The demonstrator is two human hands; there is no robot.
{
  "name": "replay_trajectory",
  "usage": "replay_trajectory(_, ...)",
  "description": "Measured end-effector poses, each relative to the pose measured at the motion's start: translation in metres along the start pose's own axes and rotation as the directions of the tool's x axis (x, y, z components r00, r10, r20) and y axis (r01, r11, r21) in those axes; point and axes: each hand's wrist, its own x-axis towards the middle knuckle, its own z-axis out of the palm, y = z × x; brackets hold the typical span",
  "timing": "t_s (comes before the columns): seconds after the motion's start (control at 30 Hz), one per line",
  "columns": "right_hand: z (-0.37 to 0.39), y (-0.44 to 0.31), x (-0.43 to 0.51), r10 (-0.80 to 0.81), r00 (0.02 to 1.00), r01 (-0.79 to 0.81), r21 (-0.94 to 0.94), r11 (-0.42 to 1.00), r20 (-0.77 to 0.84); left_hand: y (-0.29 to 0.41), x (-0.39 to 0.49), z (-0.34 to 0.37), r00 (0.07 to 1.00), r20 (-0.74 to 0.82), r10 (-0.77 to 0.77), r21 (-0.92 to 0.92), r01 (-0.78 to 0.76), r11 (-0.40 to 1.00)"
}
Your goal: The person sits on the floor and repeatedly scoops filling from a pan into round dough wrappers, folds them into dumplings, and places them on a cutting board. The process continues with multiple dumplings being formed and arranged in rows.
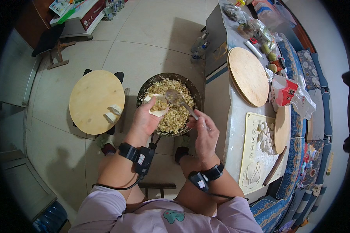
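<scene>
My left hand [145,118] holds a round dough wrapper [156,114] with a mound of chopped filling on it, above the near left part of a dark metal pan [140,91]. In my right hand [204,129] is the handle of a metal spoon [175,97], its bowl just beside the wrapper and over the chopped filling [175,119] in the pan. Left of the pan, a round wooden board [94,99] carries a pair of folded dumplings [113,113] near its right edge.
At the right, a long table [236,125] bears stacked round boards [248,77], a cutting mat [250,128] with dough pieces [265,138] and flat wrappers [253,174], a rolling pin [275,166] and a plastic bag [291,93]. Glass bottles [199,49] stand on the floor beyond the pan.
</scene>
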Motion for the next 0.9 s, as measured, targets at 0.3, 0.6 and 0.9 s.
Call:
replay_trajectory(0.3,-0.024,0.039,0.043,0.231,0.938,0.149,-0.905,0.398,0.257,0.007,-0.017,0.016,0.995,0.028,0.091,0.281,-0.095,0.955)
replay_trajectory(0.6,0.043,-0.025,0.021,-0.303,0.885,0.465,-0.658,0.592,0.352,0.017,-0.031,0.031,0.988,0.136,-0.071,0.013,0.069,0.998)
replay_trajectory(0.9,0.066,-0.021,0.018,-0.323,0.893,0.449,-0.554,0.701,0.315,0.030,-0.041,0.021,0.986,0.123,-0.108,0.071,0.100,0.992)
